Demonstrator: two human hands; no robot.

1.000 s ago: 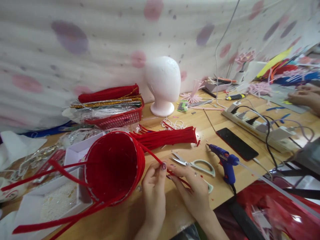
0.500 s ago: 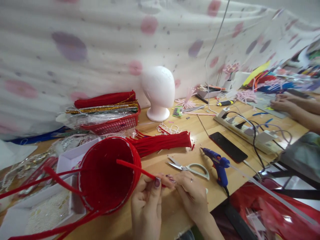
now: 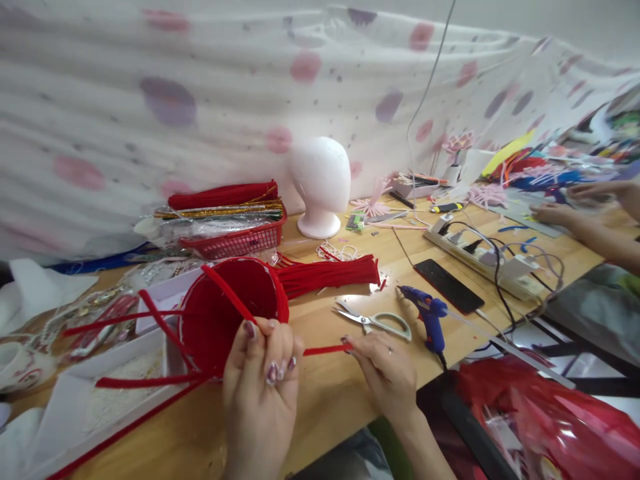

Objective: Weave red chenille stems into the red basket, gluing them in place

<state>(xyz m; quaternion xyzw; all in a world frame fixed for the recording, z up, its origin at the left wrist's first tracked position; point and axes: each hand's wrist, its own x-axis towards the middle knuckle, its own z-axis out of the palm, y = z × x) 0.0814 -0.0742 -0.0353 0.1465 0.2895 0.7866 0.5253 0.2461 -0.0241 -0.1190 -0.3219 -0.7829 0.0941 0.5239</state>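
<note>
A fuzzy red pipe cleaner (image 3: 326, 349) runs between my two hands. My left hand (image 3: 263, 380) is closed around its middle, and one length of it sticks up to the left in front of the red basket-like form (image 3: 273, 293). My right hand (image 3: 383, 370) pinches the other end between thumb and finger. Several red stems poke out from the left side of the form, which lies with its hollow toward me. Behind it, a bundle of red pipe cleaners (image 3: 333, 273) rests on the wooden table. Open scissors (image 3: 385, 323) lie just beyond my right hand.
A blue glue gun (image 3: 425, 317) and a phone (image 3: 449, 285) lie to the right, near a power strip (image 3: 480, 260). A white foam head (image 3: 321, 183) stands behind, beside a red basket (image 3: 240, 240). At far right are a co-worker's hands (image 3: 555, 215). White bead trays (image 3: 65, 427) are at left.
My left hand has moved left along the pipe cleaner, and my hands are farther apart, with a stretch of it showing between them. The view has shifted slightly. The co-worker's hands have separated.
</note>
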